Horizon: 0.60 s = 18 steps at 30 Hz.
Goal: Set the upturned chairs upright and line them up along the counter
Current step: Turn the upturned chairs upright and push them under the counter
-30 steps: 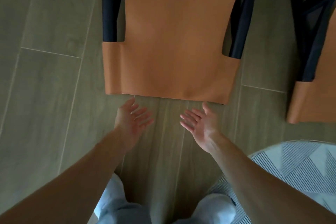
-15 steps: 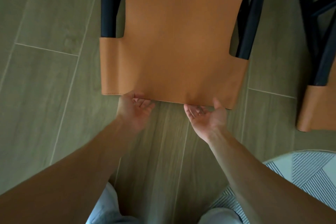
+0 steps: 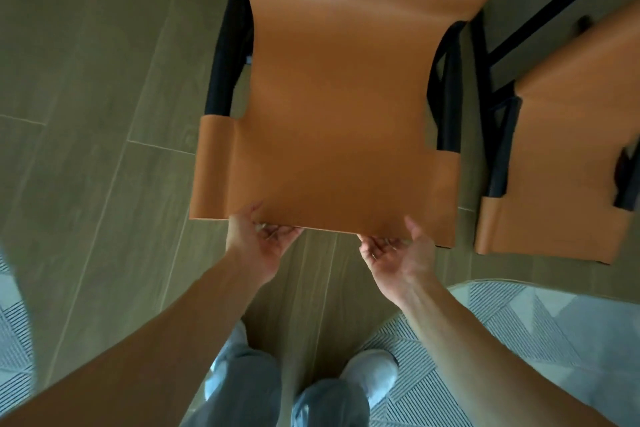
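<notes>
Both arms reach forward, palms up. The left hand (image 3: 263, 246) and right hand (image 3: 398, 253) curl their fingers under the near edge of the tan leather chair (image 3: 329, 121), thumbs on top, pinching it. A second tan chair (image 3: 554, 191) lies just right of the right hand's fingers.

Floor (image 3: 86, 149): wood-grain planks in a grey-brown tone, laid lengthwise with thin pale joint lines visible. Rug (image 3: 540, 333): pale grey with fine dark stripes arranged in triangular panels; its curved edge lies on the floor at lower right. A second patch of the same pattern (image 3: 14, 340) shows at the lower left border, blurred. Surfaces appear dry and unmarked.
</notes>
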Motion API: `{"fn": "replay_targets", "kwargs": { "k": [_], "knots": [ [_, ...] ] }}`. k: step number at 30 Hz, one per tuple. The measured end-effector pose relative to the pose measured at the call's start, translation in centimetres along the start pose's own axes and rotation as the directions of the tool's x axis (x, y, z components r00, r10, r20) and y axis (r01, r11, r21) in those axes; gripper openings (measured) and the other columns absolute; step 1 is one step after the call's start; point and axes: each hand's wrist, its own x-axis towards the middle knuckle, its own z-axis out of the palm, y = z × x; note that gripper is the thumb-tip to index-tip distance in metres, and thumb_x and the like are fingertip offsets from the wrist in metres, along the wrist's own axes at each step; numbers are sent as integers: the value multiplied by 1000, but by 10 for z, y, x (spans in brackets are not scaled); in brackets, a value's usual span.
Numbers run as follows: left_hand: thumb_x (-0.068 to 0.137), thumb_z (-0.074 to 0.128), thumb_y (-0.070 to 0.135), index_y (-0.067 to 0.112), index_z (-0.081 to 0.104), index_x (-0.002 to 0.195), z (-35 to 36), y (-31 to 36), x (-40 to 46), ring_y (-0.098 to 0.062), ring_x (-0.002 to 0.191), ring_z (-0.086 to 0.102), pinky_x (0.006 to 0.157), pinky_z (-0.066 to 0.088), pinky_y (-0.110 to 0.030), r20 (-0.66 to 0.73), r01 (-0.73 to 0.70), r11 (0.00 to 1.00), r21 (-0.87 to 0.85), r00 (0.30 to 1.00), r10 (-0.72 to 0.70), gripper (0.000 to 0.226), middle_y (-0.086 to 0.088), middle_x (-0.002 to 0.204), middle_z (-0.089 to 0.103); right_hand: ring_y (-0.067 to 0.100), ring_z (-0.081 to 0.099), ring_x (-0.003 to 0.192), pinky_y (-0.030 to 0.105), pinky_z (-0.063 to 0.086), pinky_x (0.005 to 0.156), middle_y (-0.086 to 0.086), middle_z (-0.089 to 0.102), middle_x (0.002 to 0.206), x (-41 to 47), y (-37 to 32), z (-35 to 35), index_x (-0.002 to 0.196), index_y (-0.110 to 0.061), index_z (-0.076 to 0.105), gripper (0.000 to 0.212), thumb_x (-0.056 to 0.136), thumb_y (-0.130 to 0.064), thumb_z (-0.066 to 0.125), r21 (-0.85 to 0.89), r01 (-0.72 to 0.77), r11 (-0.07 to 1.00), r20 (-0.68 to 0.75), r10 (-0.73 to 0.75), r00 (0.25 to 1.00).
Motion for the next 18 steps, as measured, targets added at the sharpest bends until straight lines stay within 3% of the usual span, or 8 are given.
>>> {"fn": "replay_targets", "kwargs": {
  "k": [4,8,12,15,18],
  "knots": [
    [103,56,25,5,52,115,26,19,-92,-30,81,69,55,60,-43,-23,-74,997,3,997,74,24,-18,94,62,26,62,71,23,50,48,13,57,83,-101,-26,26,93,-5,53,14,104,-15,51,-25,60,998,-29,-61,998],
    [102,58,19,4,52,110,68,60,-189,-31,79,68,45,60,-43,-35,-122,992,-32,992,121,18,-18,89,56,29,65,72,20,50,41,16,64,81,-206,-62,65,94,-3,56,12,104,-4,49,19,122,992,-19,-121,992],
    [101,58,12,3,53,98,126,114,-270,-32,77,69,46,60,-47,-15,-140,990,-30,990,139,12,-16,84,54,32,66,73,18,50,40,17,67,55,-284,-103,117,92,-2,55,13,103,0,48,49,177,983,-2,-177,984],
    [100,58,7,-1,54,101,171,151,-308,-36,80,70,54,60,-51,14,-147,989,2,989,147,9,-21,89,60,33,71,74,20,51,40,20,67,76,-315,-134,159,98,-2,57,9,102,1,50,20,214,977,-11,-214,977],
    [100,59,6,-5,54,115,210,178,-323,-40,81,71,52,61,-51,51,-165,985,40,985,163,19,-26,94,66,33,73,73,21,53,42,21,67,87,-326,-163,194,112,1,59,13,100,2,54,-1,273,962,-23,-273,962]
  ]
}}
